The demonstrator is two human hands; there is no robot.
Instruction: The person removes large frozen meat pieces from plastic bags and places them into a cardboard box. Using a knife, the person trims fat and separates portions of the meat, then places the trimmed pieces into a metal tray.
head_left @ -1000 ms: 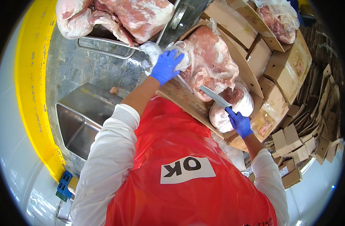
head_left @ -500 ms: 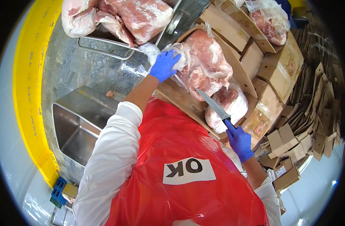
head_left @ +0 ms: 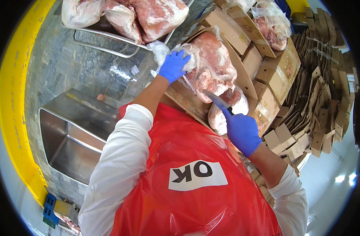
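My left hand (head_left: 173, 67), in a blue glove, is closed on bunched clear plastic wrap (head_left: 159, 53) at the left side of a large piece of raw meat (head_left: 214, 55). That meat lies in an open cardboard box (head_left: 242, 74), with part of the wrap still over its surface. In my right hand (head_left: 242, 133), also gloved in blue, is a knife (head_left: 216, 100) with a dark handle. Its blade points up and left, the tip close to the lower edge of the meat. A second wrapped piece (head_left: 239, 103) sits beside it, partly behind the blade and my hand.
Several large pieces of meat (head_left: 158, 17) fill a metal cart at the upper left. Below it stands a steel tub (head_left: 76, 145). More boxes (head_left: 277, 72) and a wrapped piece (head_left: 272, 33) are at the upper right, and flattened cardboard (head_left: 319, 94) is stacked at the far right.
My right hand has come nearer and turned, the knife now lying lower and more foreshortened by the meat. The view has shifted slightly. My left hand keeps its grip on the wrap.
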